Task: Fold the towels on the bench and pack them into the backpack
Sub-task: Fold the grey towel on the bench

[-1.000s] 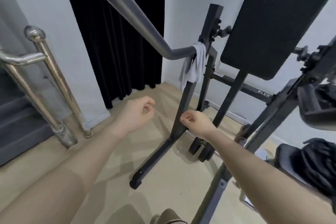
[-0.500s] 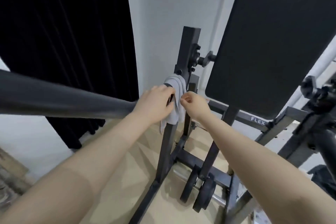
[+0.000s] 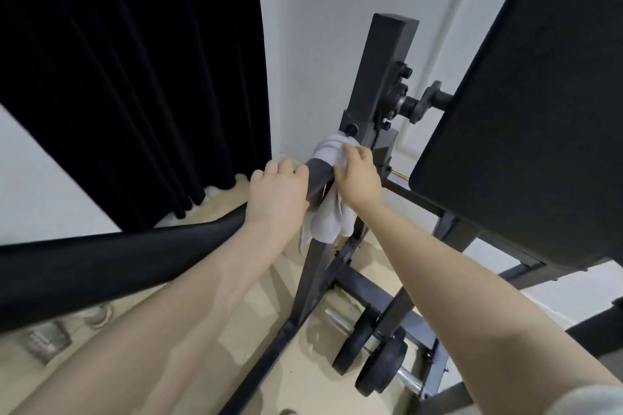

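A black curtain [image 3: 135, 84] fills the upper left, hanging to the pale wood floor [image 3: 303, 377] against a white wall [image 3: 313, 27]. On the right a large black bench pad [image 3: 526, 118] tilts steeply, carried on a dark metal frame whose square upright post [image 3: 381, 77] rises at the centre. A thick dark bar [image 3: 111, 266] runs from the lower left edge up to that post, bending near the hands. Low on the frame, two small black wheels [image 3: 371, 357] stand on the floor beside a chromed rod.

Both bare forearms reach in from the bottom. The left hand [image 3: 278, 194] rests over the bar just short of the post, fingers curled over its top. Draped over the bar's end, right against the post, is a small light grey towel [image 3: 328, 222] — its loose ends hang down beside the upright. The right hand [image 3: 359, 175] lies on the towel at the bar, fingers bent onto the cloth and gripping its upper fold; a thin ring shows on one finger. The two hands are near each other, with the bar's end between them
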`<action>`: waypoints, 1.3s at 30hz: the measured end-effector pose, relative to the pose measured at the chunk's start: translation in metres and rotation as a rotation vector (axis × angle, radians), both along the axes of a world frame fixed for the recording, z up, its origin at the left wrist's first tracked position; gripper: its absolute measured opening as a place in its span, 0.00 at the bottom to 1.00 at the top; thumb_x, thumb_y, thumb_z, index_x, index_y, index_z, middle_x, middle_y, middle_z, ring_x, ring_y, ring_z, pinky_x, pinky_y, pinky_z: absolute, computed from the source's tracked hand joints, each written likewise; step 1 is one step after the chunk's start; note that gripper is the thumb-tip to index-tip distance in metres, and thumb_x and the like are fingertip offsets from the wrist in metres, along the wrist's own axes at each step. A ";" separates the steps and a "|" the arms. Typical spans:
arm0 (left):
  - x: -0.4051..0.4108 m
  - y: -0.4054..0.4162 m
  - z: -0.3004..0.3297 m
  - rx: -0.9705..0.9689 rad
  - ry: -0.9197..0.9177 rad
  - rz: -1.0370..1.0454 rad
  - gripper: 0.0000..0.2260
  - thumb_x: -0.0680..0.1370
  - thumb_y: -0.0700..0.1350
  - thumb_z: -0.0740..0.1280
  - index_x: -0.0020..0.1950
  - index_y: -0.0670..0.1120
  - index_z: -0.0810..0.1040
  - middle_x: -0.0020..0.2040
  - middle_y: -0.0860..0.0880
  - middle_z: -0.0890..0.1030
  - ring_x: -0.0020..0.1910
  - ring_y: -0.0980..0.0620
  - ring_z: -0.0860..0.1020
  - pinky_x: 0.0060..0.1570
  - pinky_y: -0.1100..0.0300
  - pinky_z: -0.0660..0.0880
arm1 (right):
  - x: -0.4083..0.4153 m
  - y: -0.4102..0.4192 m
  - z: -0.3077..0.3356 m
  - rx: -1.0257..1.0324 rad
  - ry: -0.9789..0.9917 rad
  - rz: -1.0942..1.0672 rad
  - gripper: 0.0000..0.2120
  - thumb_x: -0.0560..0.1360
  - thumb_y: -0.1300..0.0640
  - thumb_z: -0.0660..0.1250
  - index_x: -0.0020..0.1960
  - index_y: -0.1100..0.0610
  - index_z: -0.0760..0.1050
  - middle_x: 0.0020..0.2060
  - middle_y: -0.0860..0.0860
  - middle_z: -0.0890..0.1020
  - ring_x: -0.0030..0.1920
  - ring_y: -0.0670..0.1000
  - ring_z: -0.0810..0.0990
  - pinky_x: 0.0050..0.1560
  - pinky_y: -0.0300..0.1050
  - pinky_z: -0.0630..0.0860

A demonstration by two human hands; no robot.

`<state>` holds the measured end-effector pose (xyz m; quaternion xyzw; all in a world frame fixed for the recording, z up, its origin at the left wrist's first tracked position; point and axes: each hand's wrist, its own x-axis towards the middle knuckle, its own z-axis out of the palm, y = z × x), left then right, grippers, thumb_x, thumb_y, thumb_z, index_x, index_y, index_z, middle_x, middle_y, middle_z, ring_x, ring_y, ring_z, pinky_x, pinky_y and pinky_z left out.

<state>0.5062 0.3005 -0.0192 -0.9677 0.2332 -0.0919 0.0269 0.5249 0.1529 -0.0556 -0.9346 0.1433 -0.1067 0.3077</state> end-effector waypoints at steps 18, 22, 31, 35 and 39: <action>-0.023 -0.003 -0.008 -0.189 0.016 -0.105 0.17 0.77 0.45 0.61 0.64 0.43 0.68 0.63 0.44 0.70 0.63 0.43 0.64 0.58 0.53 0.65 | -0.131 -0.032 0.000 0.200 -0.014 -0.072 0.09 0.76 0.63 0.57 0.46 0.61 0.75 0.42 0.53 0.75 0.44 0.49 0.71 0.41 0.43 0.65; -0.057 0.000 -0.004 -0.619 0.276 -0.440 0.18 0.77 0.45 0.63 0.66 0.44 0.70 0.65 0.47 0.71 0.67 0.47 0.64 0.65 0.56 0.61 | -0.171 -0.011 0.019 0.634 -0.123 -0.184 0.13 0.76 0.65 0.53 0.37 0.54 0.70 0.34 0.47 0.71 0.37 0.45 0.69 0.39 0.41 0.65; -0.125 0.065 -0.001 -0.891 0.345 -0.674 0.16 0.77 0.41 0.63 0.65 0.45 0.70 0.56 0.53 0.73 0.58 0.58 0.68 0.57 0.70 0.61 | -0.267 0.083 0.056 0.553 -0.243 -0.075 0.09 0.77 0.58 0.62 0.42 0.48 0.76 0.38 0.45 0.79 0.40 0.43 0.77 0.41 0.36 0.73; -0.161 0.102 -0.016 -0.870 0.467 -0.738 0.15 0.78 0.41 0.62 0.64 0.44 0.70 0.57 0.51 0.74 0.57 0.57 0.68 0.58 0.64 0.65 | -0.328 0.130 0.043 0.451 -0.170 -0.158 0.05 0.75 0.54 0.66 0.49 0.46 0.77 0.48 0.46 0.81 0.48 0.41 0.79 0.48 0.33 0.76; -0.209 0.129 -0.037 -0.777 0.632 -0.851 0.13 0.78 0.41 0.62 0.63 0.45 0.72 0.54 0.54 0.73 0.55 0.58 0.68 0.54 0.67 0.65 | -0.386 0.177 0.021 0.328 0.041 -0.305 0.04 0.72 0.53 0.69 0.47 0.51 0.78 0.42 0.45 0.80 0.44 0.44 0.77 0.43 0.32 0.73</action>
